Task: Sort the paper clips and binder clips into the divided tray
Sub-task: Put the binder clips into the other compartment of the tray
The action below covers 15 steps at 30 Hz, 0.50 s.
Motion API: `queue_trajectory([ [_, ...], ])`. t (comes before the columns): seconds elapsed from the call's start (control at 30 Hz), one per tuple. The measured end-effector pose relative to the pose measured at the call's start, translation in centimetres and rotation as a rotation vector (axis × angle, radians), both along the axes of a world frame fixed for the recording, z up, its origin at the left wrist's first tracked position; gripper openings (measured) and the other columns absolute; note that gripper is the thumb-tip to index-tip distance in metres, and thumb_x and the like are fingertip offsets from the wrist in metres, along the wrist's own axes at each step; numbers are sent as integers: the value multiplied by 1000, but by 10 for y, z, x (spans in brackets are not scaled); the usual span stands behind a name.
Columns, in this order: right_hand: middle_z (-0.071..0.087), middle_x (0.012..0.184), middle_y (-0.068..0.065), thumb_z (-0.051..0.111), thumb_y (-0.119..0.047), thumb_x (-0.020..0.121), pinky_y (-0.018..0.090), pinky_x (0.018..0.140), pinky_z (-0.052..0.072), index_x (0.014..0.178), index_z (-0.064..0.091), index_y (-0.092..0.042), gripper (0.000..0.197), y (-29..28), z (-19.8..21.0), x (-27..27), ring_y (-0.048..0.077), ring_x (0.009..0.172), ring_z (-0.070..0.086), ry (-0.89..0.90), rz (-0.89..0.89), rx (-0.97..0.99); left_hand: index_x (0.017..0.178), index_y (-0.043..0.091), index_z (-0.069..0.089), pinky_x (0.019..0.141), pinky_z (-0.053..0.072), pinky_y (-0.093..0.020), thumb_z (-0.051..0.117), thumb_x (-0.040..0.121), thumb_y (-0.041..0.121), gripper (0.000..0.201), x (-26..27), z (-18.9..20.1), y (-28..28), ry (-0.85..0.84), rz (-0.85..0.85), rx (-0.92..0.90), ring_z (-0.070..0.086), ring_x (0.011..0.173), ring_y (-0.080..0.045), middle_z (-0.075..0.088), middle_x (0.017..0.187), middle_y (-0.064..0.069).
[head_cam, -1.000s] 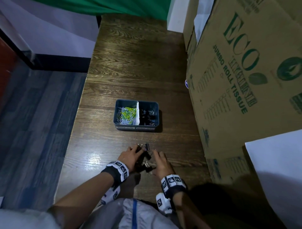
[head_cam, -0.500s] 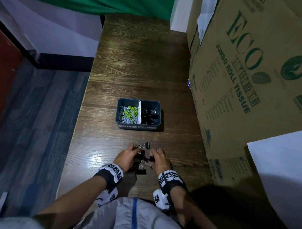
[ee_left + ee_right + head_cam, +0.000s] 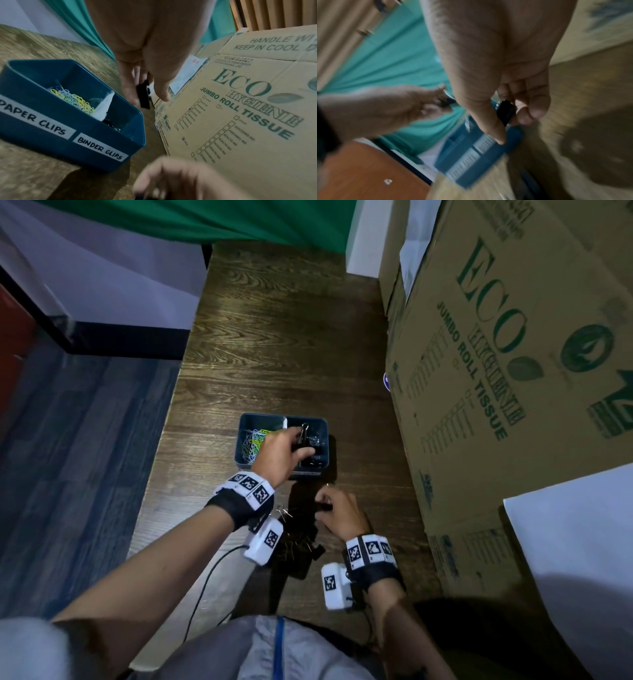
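The blue divided tray [image 3: 260, 416] stands mid-table, labelled PAPER CLIPS on the left and BINDER CLIPS on the right. Coloured paper clips [image 3: 255, 440] fill its left half and black binder clips [image 3: 317, 440] its right. My left hand [image 3: 301, 443] hovers over the divider and right compartment, pinching a black binder clip [image 3: 143, 94]. My right hand [image 3: 325, 505] is nearer me, just short of the tray, pinching another black binder clip [image 3: 505, 113]. A loose pile of binder clips [image 3: 298, 546] lies on the table between my wrists, partly hidden by the left wrist camera.
A big cardboard box [image 3: 496, 371] walls off the right side of the wooden table [image 3: 274, 337], close to the tray. The table's left edge drops to a grey floor [image 3: 85, 457]. A green curtain hangs at the far end.
My left hand has left the pile and moved forward over the tray's right compartment, carrying a binder clip. My right hand has moved slightly forward from the pile with a clip.
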State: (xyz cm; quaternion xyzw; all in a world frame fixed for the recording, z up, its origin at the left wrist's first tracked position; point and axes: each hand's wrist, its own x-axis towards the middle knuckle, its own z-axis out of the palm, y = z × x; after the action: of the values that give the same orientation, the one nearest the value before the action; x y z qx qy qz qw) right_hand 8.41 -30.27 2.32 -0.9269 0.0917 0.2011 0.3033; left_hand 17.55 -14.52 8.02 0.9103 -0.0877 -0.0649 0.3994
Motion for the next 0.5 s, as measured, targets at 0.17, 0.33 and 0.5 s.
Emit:
queue_trajectory([
  [0.17,65,111,0,73,-2,83,17,66,41,107,63,-23,34,3,39,57,12,89,59,-231,16,42,112,14,65,70,53,-19,60,93,16,20,-34,-34,18,25,-78,180,64,76,-9,69,93,-5],
  [0.33,61,96,-2,73,2,79,27,70,45,121,60,-23,50,6,51,75,14,85,57,-346,50,-8,141,20,35,85,50,-40,72,79,49,78,-74,-90,46,253,-249,522,49,117,-27,46,136,-7],
  [0.5,42,147,7,82,-6,74,43,99,51,143,40,-34,86,13,-10,28,29,129,51,105,205,-63,152,27,-12,108,32,-59,82,60,58,135,-95,-118,53,367,-431,745,3,144,-42,-4,160,-7],
])
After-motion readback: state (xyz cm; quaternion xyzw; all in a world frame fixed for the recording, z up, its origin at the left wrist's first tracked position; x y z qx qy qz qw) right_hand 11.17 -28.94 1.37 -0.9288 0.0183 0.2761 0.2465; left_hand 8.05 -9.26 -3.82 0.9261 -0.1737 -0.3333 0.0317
